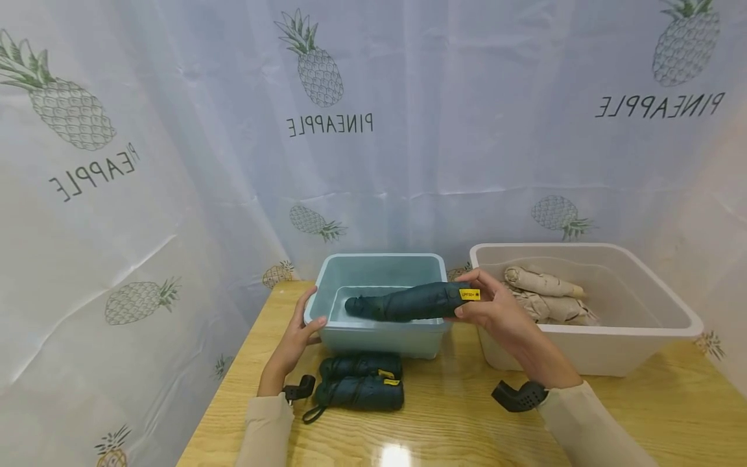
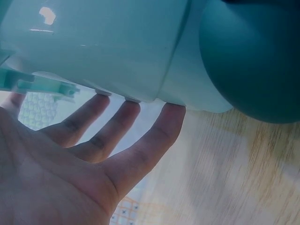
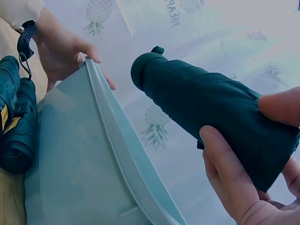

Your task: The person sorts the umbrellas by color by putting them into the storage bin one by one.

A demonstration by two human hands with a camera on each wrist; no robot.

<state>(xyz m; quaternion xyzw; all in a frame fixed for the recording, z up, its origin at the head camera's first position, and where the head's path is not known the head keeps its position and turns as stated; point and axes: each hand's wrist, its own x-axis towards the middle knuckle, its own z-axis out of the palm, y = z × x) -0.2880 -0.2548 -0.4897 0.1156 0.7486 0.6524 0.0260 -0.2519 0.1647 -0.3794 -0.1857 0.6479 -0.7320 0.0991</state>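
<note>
My right hand (image 1: pixel 489 303) grips a folded dark green umbrella (image 1: pixel 408 302) by the end with a yellow label. In the head view the umbrella lies across the light blue bin (image 1: pixel 376 340); the right wrist view shows its handle end pointing away from the fingers, above the rim. My left hand (image 1: pixel 296 337) holds the bin's left front corner, thumb over the rim. Its fingertips (image 2: pixel 172 112) touch the outer wall in the left wrist view. Two more dark green folded umbrellas, a rear one (image 1: pixel 358 367) and a front one (image 1: pixel 364 394), lie side by side before the bin.
To the right stands a larger white bin (image 1: pixel 566 350) with several beige folded umbrellas (image 1: pixel 543 283) in it. Both bins sit on a wooden table (image 1: pixel 449 421). Behind and to the left hangs a pineapple-print curtain (image 1: pixel 408 162).
</note>
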